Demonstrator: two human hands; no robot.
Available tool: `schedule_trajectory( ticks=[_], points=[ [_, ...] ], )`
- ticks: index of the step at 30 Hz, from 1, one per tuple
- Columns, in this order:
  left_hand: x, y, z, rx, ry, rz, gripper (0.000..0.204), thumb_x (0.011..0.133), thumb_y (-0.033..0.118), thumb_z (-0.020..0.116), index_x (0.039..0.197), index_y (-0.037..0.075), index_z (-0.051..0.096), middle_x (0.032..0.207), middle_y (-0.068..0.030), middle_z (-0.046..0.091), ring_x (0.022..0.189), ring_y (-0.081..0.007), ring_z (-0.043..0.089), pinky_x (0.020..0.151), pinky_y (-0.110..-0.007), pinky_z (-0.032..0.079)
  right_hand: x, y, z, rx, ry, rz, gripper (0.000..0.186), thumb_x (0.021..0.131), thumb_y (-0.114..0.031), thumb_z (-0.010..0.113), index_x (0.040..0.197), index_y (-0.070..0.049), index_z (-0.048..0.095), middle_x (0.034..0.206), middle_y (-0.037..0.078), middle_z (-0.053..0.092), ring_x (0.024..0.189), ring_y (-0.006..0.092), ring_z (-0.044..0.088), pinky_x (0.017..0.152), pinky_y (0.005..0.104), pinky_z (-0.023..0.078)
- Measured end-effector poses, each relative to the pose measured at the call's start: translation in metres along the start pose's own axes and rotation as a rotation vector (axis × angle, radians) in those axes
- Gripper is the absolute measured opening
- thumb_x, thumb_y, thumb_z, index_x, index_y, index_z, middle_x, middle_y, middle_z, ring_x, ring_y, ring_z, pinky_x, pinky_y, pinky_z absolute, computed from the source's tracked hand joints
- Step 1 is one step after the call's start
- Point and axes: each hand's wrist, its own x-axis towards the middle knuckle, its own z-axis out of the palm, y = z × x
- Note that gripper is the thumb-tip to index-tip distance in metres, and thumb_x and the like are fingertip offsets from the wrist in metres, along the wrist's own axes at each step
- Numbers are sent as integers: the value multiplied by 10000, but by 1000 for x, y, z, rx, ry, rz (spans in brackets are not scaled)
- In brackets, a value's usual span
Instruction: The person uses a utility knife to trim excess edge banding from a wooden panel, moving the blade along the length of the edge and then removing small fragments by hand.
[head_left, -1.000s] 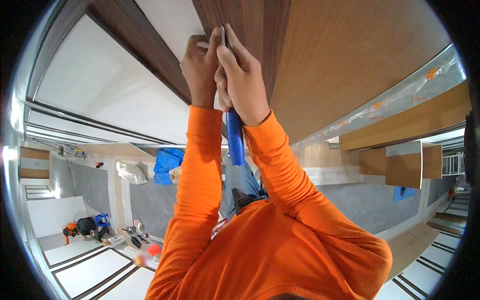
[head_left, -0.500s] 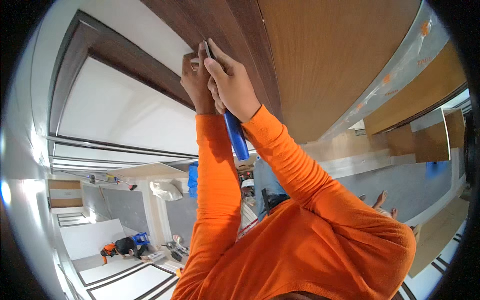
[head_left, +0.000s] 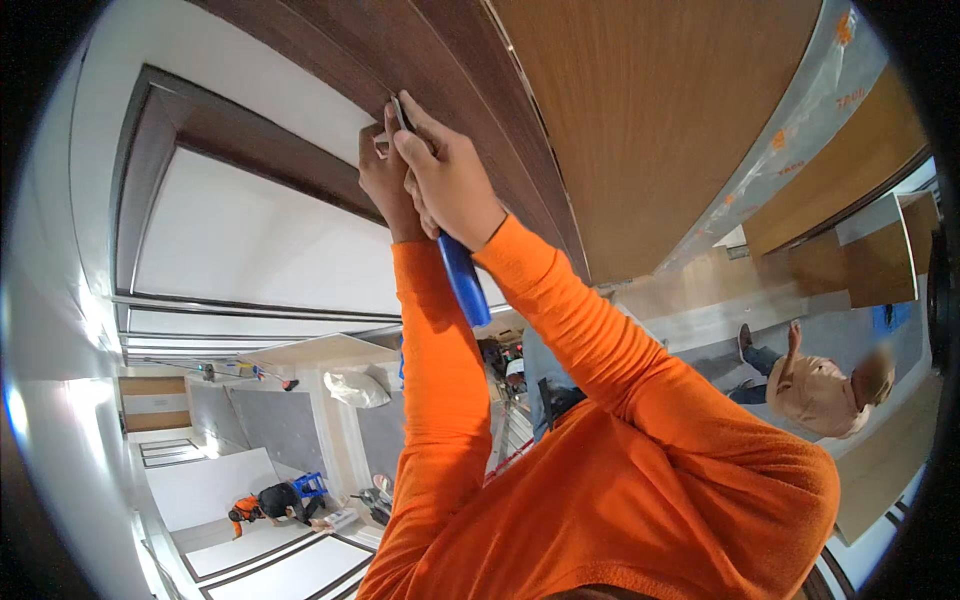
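My right hand (head_left: 452,180) is wrapped round a blue-handled tool (head_left: 463,282) with a narrow metal blade. The handle sticks out below my palm, and the blade points up toward a dark brown wood trim board (head_left: 440,60). Beside it, my left hand (head_left: 388,188) has bent fingers close to the blade, near the board's edge where it meets a white panel. Whether those fingers touch the blade or pinch something small is hidden. Both orange-sleeved arms reach upward.
A lighter brown wood panel (head_left: 660,120) adjoins the dark board, with a thin gap between them. Clear plastic film (head_left: 770,160) edges it. At the right is a person in a light shirt (head_left: 815,395); another in orange and black (head_left: 275,502) crouches far left. A white bag (head_left: 355,389) lies on the floor.
My view has shifted slightly, and both hands sit a little lower and left in it. The blade still meets the dark board. A person at the right has come further into view.
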Motion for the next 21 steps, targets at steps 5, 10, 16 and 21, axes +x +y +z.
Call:
schedule_trajectory(
  ticks=[5, 10, 16, 21],
  points=[
    [0, -3, -3, -1, -21, 21, 609, 975, 638, 578, 951, 32, 640, 792, -156, 693, 696, -263, 692, 629, -401, 541, 3, 2, -3, 0, -25, 3, 528, 1085, -181, 468, 1586, -58, 355, 565, -35, 442, 369, 54, 364, 340, 248, 345],
    [2, 7, 3, -75, -32, -26, 638, 971, 640, 577, 988, 6, 650, 806, -165, 698, 759, -278, 704, 670, -389, 556, 10, -2, -7, -34, -25, -36, 522, 1088, -179, 457, 1592, -86, 358, 564, -35, 436, 372, 52, 361, 346, 237, 338],
    [-2, 4, 1, -49, -44, -119, 690, 952, 659, 586, 1094, -15, 623, 1045, -132, 685, 1002, -252, 681, 689, -382, 559, -51, 5, -36, 34, -151, 122, 539, 1091, -202, 462, 1610, -137, 332, 548, -46, 423, 355, 56, 341, 348, 228, 327],
    [-5, 16, 11, -67, 171, 243, 561, 900, 444, 787, 1141, -24, 594, 1061, -110, 601, 900, -212, 602, 813, -340, 527, -113, 46, -101, 36, -117, 442, 578, 1084, -256, 512, 1614, -149, 308, 589, -16, 469, 367, 62, 375, 348, 233, 326]
  ],
)
